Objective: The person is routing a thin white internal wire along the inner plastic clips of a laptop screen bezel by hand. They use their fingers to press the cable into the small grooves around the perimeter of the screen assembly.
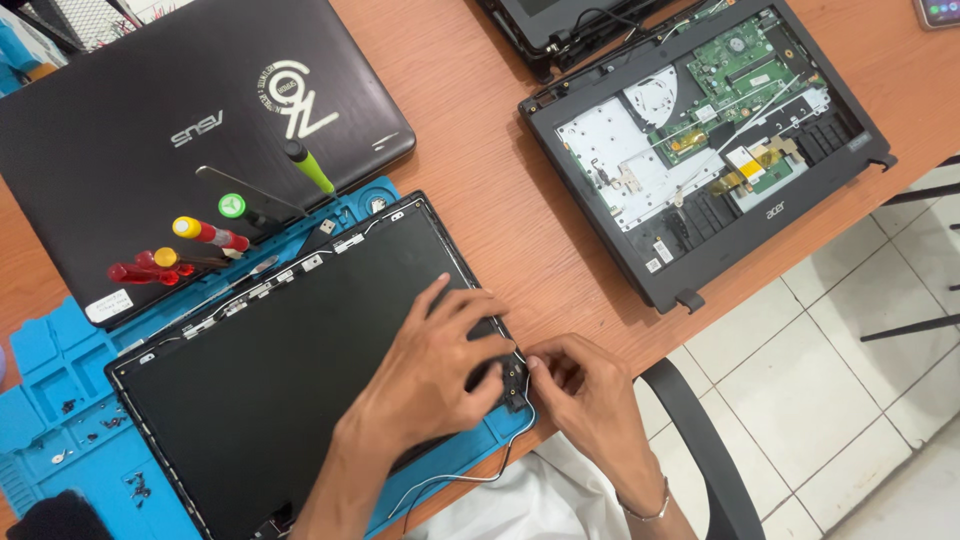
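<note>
Hands (440, 365) at lid (290, 380) corner, perhaps pinching.

— What surrounds the scene?

— A reddish-brown wooden table (500, 180) fills most of the view, its edge running diagonally toward the lower right. Beyond that edge lies a floor (850, 390) of large pale tiles with dark grout lines.

— Any furniture?

— The curved black back of a chair (700, 440) sits just beside the table's edge, and thin black bars (915, 325) cross above the tiles at the far right.

— And the light?

— Bright and even, with soft shadows.
</note>
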